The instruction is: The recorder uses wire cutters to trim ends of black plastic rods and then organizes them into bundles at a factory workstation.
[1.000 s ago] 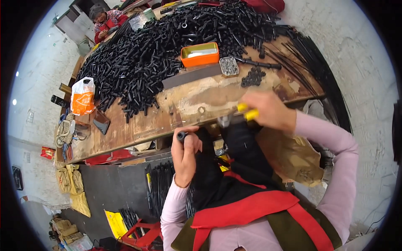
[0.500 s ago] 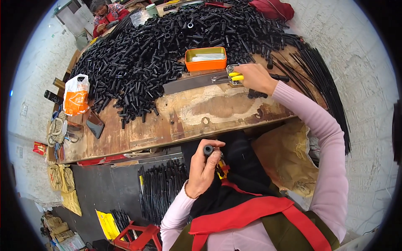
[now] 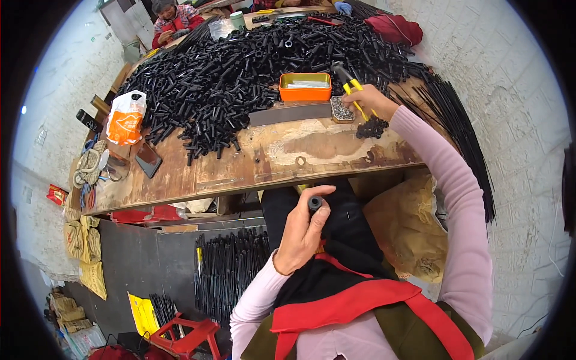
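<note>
In front of my lap, my left hand (image 3: 300, 237) is closed around a short black tubular piece (image 3: 315, 203), whose open round end faces up. Out over the table, my right hand (image 3: 371, 102) holds pliers (image 3: 355, 85) by their yellow handles. The handles are spread, and the dark head points away from me toward the black heap. Just left of that hand stands a small square tin (image 3: 342, 117) of little metal pieces. A little clump of small black pieces (image 3: 372, 128) lies just below the hand. Part of the left fingers is hidden behind the tube.
A heap of black tubular parts (image 3: 240, 78) covers the table's far side. Near it are an orange box (image 3: 305, 95) of thin metal rods, long black rods (image 3: 459, 120), a plastic bag (image 3: 126, 120) and a phone (image 3: 147, 160). A red stool (image 3: 189, 339) stands lower left; another person sits far left.
The pliers have swung from lying across the small tin, head to the left, to being raised with the head pointing away. My left hand still holds the tube; the whole view has shifted slightly.
</note>
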A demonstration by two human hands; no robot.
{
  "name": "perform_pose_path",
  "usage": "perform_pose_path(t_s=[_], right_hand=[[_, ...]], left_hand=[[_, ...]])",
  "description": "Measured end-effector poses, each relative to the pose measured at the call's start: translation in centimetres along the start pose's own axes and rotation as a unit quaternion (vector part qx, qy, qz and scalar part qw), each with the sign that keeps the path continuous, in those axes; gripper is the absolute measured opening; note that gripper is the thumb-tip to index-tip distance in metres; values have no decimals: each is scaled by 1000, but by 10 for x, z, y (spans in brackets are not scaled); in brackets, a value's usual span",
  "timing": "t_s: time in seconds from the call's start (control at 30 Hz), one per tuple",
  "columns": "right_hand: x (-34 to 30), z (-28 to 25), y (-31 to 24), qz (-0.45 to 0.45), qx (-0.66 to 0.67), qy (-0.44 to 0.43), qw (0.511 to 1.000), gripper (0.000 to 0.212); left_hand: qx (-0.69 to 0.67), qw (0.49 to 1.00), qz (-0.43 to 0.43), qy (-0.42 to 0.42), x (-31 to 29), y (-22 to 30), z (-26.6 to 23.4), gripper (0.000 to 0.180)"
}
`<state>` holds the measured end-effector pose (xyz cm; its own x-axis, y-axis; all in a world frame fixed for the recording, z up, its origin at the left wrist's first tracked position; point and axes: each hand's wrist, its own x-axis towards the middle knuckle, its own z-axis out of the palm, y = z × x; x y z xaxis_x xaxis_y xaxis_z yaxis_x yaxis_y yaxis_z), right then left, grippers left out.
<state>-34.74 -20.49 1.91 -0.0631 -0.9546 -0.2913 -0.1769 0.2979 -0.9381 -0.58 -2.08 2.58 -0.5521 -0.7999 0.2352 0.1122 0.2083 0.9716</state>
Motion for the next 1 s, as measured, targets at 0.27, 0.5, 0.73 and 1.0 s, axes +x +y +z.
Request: perform_pose_path(t_s=[0.27, 0.5, 0.73, 1.0], right_hand=[[-103, 98, 2, -30, 325, -122, 937, 24], [-204, 165, 15, -110, 326, -149, 927, 20], [-240, 179, 9, -196, 206, -75, 956, 18], [-241, 172, 13, -204, 217, -75, 952, 19]], left_hand=[[-60, 998, 24, 15, -17, -3, -5, 58], [-88, 995, 24, 38, -21, -6, -12, 69], [-154, 987, 21, -41, -13, 1, -6, 63], [-151, 987, 16, -52, -7, -3, 1, 63]])
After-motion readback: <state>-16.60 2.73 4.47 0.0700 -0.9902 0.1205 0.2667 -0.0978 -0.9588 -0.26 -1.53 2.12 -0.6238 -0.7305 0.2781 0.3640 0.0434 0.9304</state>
